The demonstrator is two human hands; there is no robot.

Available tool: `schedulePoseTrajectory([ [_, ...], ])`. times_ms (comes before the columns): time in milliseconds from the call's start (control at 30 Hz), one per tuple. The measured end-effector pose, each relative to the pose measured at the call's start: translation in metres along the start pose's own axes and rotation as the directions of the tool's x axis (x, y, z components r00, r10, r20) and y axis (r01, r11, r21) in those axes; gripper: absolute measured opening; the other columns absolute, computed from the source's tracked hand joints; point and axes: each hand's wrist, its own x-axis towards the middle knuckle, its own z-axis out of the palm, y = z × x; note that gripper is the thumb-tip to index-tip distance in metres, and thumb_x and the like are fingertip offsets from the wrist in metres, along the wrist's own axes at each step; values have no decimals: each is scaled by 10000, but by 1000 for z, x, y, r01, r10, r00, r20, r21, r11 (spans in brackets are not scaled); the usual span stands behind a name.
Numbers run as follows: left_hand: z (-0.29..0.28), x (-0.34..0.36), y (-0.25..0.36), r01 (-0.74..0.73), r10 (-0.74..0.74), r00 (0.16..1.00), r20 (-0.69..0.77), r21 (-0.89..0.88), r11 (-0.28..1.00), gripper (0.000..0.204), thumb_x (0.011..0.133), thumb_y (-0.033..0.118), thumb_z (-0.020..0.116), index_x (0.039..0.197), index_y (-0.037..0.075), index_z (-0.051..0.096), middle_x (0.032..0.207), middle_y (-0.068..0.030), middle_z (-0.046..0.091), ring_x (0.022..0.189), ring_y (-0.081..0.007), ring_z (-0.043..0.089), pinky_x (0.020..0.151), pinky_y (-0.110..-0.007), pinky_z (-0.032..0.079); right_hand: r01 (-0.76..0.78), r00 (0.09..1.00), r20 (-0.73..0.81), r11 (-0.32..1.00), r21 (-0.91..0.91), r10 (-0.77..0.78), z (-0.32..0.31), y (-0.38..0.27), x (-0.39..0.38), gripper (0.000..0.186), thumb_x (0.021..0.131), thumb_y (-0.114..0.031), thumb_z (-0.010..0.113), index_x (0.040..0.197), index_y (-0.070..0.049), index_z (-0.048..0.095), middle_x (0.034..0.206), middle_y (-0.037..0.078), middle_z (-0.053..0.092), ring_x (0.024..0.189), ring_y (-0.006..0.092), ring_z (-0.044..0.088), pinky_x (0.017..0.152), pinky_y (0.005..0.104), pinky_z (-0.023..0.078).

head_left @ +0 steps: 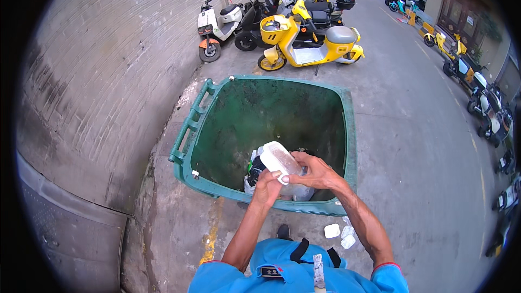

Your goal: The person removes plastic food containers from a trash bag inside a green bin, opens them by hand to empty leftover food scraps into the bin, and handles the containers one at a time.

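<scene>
Over the open green wheeled bin (350,130), I hold a white rectangular food container (274,158) between both hands. It is tilted, and its inside looks see-through or brownish. My left hand (266,187) grips its near left corner, fingers closed on the rim. Around its right side curl the fingers of my right hand (316,172), thumb on the near edge. Below my hands, the bin holds a black and white bundle of rubbish (255,171) and a pale clear plastic bag (298,192), partly hidden by my right hand.
Several white and clear containers (331,231) lie on the ground by the bin's near right corner. Past the bin stands a yellow scooter (325,49), with more scooters behind. A brick wall (108,76) runs along the left. Scooters (488,111) line the right side of the road.
</scene>
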Motion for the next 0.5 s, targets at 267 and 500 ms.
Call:
schedulePoseTrajectory([
  [267,-28,17,15,118,-109,990,90,-104,988,677,813,234,689,1381,-16,419,1342,-132,528,1273,-271,489,1116,-429,335,-131,991,23,991,29,130,11,4,33,880,726,-480,805,1331,80,499,1225,229,591,1119,337,603,898,434,500],
  [500,-27,11,13,46,-42,996,78,-53,998,745,847,353,728,1405,-4,387,1377,-119,503,1305,-265,458,1132,-433,314,-141,990,3,989,-37,141,15,-14,33,929,718,-479,803,1349,112,462,1204,289,605,1106,355,612,925,439,495],
])
